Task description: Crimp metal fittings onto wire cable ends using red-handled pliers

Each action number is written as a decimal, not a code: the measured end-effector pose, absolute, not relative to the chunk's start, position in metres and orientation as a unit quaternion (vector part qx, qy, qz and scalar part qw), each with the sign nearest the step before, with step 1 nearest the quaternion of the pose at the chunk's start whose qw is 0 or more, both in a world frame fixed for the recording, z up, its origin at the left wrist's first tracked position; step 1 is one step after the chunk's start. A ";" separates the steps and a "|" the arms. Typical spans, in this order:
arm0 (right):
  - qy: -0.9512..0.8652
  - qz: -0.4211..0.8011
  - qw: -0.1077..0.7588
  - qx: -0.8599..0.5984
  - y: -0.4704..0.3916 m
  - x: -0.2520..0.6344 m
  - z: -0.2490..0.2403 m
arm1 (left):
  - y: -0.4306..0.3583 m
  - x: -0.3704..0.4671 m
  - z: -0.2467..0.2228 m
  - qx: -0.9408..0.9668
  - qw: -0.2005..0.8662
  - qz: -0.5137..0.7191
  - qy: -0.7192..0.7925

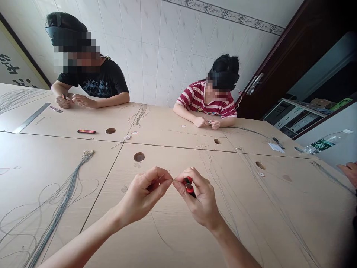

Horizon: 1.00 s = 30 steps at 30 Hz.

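My left hand (150, 191) is closed in a pinch on a thin cord, and a small loop of it shows above the fingers. The loose length of the cord (160, 232) hangs down below that hand. My right hand (199, 195), its fingertips touching those of the left, pinches at the same spot. Against its palm it also holds a small red and black tool (189, 187) with a metal part; its exact kind is hidden by the fingers. Whatever sits between the fingertips is too small to make out.
On the table lie a bundle of grey cords (71, 186) with metal ends, loose cords (223, 193), a red and black object (86, 131) and a metal ruler (32, 118). The tabletop has round holes (139, 156). Two people work opposite; a bottle (325, 143) lies right.
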State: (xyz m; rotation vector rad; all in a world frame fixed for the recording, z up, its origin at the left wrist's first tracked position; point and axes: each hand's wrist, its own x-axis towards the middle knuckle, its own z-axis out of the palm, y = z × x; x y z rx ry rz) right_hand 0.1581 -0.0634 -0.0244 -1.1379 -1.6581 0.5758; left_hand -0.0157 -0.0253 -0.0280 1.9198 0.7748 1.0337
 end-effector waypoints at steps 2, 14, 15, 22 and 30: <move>-0.686 0.241 0.499 -0.472 -0.064 0.159 -0.023 | -0.026 -0.016 -0.028 0.757 0.406 0.403 0.317; -0.664 0.258 0.507 -0.486 -0.067 0.158 -0.019 | -0.029 -0.016 -0.027 0.769 0.397 0.382 0.324; -0.657 0.269 0.506 -0.489 -0.067 0.158 -0.020 | -0.029 -0.016 -0.027 0.766 0.396 0.384 0.329; -0.643 0.318 0.487 -0.499 -0.070 0.158 -0.023 | -0.029 -0.016 -0.027 0.753 0.404 0.394 0.340; -0.640 0.318 0.501 -0.487 -0.068 0.160 -0.024 | -0.029 -0.017 -0.029 0.715 0.454 0.419 0.327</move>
